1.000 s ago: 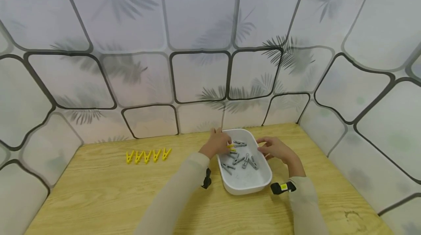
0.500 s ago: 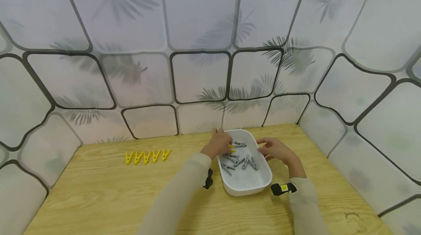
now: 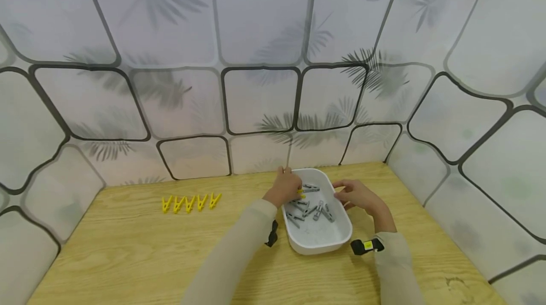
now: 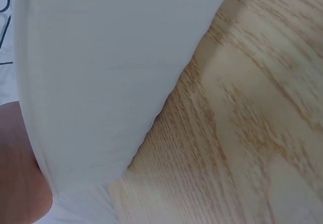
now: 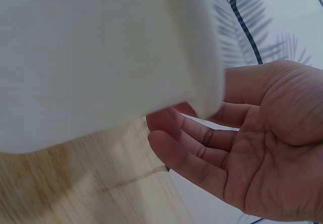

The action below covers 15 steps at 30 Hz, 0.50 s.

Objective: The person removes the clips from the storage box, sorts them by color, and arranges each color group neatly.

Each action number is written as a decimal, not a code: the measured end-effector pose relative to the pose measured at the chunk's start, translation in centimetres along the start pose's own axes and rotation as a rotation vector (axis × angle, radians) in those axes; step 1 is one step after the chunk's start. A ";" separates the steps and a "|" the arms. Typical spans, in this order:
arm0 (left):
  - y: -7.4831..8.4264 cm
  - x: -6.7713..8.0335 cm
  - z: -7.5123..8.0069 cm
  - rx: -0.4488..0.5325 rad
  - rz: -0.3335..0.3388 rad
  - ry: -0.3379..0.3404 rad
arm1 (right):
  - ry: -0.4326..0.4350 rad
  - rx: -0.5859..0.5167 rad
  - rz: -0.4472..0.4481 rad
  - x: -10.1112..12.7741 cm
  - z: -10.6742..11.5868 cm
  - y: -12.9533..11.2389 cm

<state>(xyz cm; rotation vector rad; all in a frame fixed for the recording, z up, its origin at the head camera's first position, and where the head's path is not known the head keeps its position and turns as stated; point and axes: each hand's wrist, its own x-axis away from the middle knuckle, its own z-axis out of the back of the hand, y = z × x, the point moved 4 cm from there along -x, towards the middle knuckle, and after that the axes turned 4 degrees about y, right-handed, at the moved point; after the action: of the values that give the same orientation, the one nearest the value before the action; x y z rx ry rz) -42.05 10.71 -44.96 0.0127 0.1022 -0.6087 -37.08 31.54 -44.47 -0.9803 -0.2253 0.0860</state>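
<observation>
Since a second ago I see almost no change: my left hand (image 3: 286, 186) has drawn a touch nearer the left rim of the white tub (image 3: 317, 244), and the yellow clothespin (image 3: 301, 194) it pinches sits slightly further clear of the grey ones. The left fingers curl down over the far left corner of the tub, with the pin's yellow end showing just below the fingertips. My right hand (image 3: 357, 194) rests at the tub's right rim, fingers gently bent and loosely spread, holding nothing; the right wrist view shows the open palm (image 5: 267, 148) beside the white wall. The grey clothespins (image 3: 313, 208) lie scattered in the tub's middle and far end. The tub stands on the wooden table (image 3: 128, 257), right of centre and near the far wall. Five more yellow clothespins (image 3: 191, 202) lie in a neat row well to the left, toward the far edge.
</observation>
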 end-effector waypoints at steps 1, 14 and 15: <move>0.0 0.0 0.0 0.000 -0.003 0.003 | 0.000 0.000 0.000 0.0 0.0 0.0; -0.7 0.0 -0.2 0.167 -0.019 0.067 | -0.008 -0.009 0.018 0.5 -0.1 -0.5; -0.8 0.0 -0.2 0.172 -0.017 0.069 | -0.008 -0.008 0.017 0.5 -0.1 -0.5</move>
<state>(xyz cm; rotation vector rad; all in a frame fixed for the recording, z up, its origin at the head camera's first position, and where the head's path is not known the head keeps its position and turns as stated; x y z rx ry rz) -42.51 10.09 -45.19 0.1993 0.1170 -0.6329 -36.63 31.27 -44.08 -0.9903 -0.2245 0.1045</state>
